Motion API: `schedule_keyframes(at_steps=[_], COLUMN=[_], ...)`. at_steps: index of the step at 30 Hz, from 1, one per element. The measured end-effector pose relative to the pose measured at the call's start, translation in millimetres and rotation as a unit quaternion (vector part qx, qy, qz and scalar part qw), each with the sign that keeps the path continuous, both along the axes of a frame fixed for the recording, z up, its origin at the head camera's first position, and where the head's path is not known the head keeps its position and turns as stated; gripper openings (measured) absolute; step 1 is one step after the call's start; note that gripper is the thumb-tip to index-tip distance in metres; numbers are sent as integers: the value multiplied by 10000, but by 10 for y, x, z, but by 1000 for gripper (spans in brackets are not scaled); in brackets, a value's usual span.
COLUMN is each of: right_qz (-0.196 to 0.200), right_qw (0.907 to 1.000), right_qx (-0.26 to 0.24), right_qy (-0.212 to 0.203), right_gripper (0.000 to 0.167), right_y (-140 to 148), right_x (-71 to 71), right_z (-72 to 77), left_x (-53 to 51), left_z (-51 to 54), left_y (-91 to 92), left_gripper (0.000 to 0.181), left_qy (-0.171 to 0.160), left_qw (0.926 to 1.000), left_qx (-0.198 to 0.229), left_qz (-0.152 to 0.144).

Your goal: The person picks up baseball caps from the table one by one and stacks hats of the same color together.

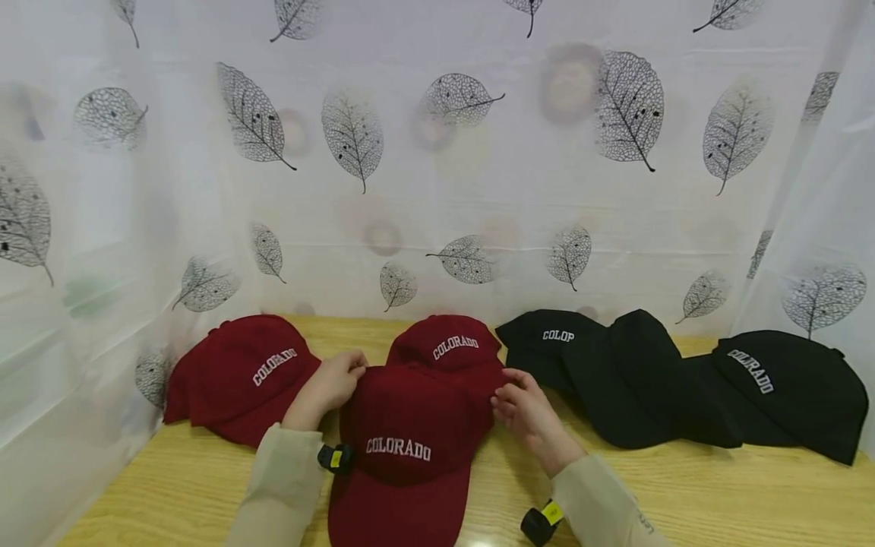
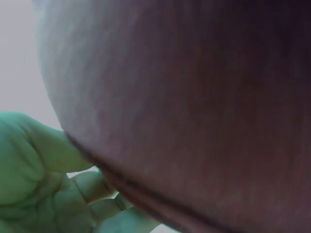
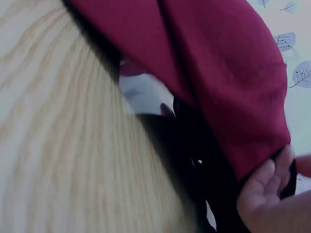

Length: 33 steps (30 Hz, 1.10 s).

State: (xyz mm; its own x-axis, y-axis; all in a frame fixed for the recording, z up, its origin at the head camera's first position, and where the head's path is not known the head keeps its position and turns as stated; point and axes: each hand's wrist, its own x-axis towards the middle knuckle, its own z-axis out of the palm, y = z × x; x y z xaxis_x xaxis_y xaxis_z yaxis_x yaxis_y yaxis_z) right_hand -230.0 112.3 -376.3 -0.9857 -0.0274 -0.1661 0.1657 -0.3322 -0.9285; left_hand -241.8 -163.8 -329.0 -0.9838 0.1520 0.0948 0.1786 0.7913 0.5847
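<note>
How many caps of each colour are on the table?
Red caps: 3
Black caps: 3
Total: 6 caps that I can make out; they overlap, so I can't tell if another is hidden underneath.

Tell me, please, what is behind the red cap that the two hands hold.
Behind the held cap is another red cap; its crown with white COLORADO lettering shows. Much of its lower front is covered by the held cap and cannot be seen.
</note>
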Motion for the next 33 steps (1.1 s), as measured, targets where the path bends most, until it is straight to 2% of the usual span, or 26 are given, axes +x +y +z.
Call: schedule_keyframes(at_steps=[3,10,15,19,23,29,33], right_qz=[317,1060,1131,915,487,-80,-210], right_qw=[9995,9917,9895,9902,9911,9896,9868], right_qx=[-27,-502,-479,-447,-479,-852,-1066], right_qy=[0,519,762,955,1147,1158,1204], right_gripper=[27,23,20,20,22,24,25], right_y=[-2,-5,-24,-40,-16,98,175], right_x=[-7,32,56,73,72,39,41], right_z=[9,24,54,91,148,275,360], left_x=[-6,44,59,42,31,-1,-25], left_z=[-6,53,93,86,80,58,24], left_y=[-22,-106,-161,-159,-136,-109,-87], left_gripper=[13,14,13,14,14,14,13], left_qy=[-18,-6,-143,-26,209,358,377], left_qw=[10000,9998,9992,9989,9984,9984,9978], left_qx=[9,138,290,363,345,387,550], left_qz=[-3,-168,-226,-308,-391,-206,-8])
